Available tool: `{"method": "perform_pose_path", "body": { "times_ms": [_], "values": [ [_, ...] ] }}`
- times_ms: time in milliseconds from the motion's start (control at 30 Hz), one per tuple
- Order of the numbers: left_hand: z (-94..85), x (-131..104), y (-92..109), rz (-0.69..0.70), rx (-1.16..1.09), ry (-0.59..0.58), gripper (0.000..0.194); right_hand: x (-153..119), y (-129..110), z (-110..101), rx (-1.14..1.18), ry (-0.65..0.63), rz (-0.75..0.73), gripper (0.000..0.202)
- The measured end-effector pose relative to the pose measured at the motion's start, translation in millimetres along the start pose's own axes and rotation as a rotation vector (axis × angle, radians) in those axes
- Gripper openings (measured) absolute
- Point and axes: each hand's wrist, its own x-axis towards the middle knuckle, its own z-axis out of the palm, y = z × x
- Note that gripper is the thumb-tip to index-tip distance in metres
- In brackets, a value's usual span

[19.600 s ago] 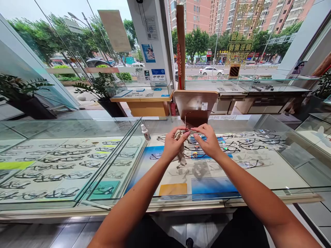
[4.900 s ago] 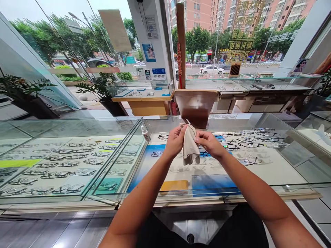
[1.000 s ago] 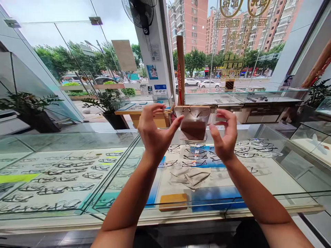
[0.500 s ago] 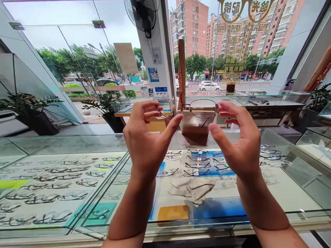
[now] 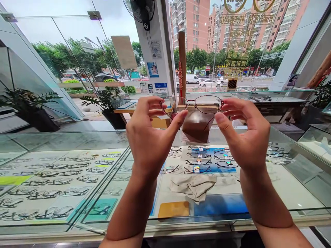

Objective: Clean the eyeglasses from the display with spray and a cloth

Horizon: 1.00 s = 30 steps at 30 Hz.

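A pair of thin-rimmed eyeglasses is held up in front of me above the glass counter, its temples pointing back toward me. My left hand has its fingers at the left end of the frame, with the thumb apart and near the left lens. At the right hinge, the fingertips of my right hand touch the frame, and the thumb is close to the right temple. Below, on the counter top, lie a crumpled grey cloth and a tan flat case.
Glass display cases hold rows of eyeglasses. A brown box-like stand rises at the counter's far edge. Beyond are potted plants, another glass counter and a wall fan by the window.
Both hands and the eyeglasses have shifted slightly to the right, the right hand a little more. The view has tilted slightly downward. The cloth and case stay put.
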Motion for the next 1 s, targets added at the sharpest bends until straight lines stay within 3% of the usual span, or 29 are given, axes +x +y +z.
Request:
{"method": "perform_pose_path", "body": {
  "times_ms": [700,1000],
  "values": [
    [7.3,-3.5,-1.3,0.047,0.041,-0.001,0.046,6.0,15.1,-1.7,0.031,-0.026,0.076,0.029],
    [13.6,-6.5,-9.4,0.058,-0.070,0.040,0.045,9.7,15.2,-3.3,0.054,-0.107,0.238,0.030]
  ]
}}
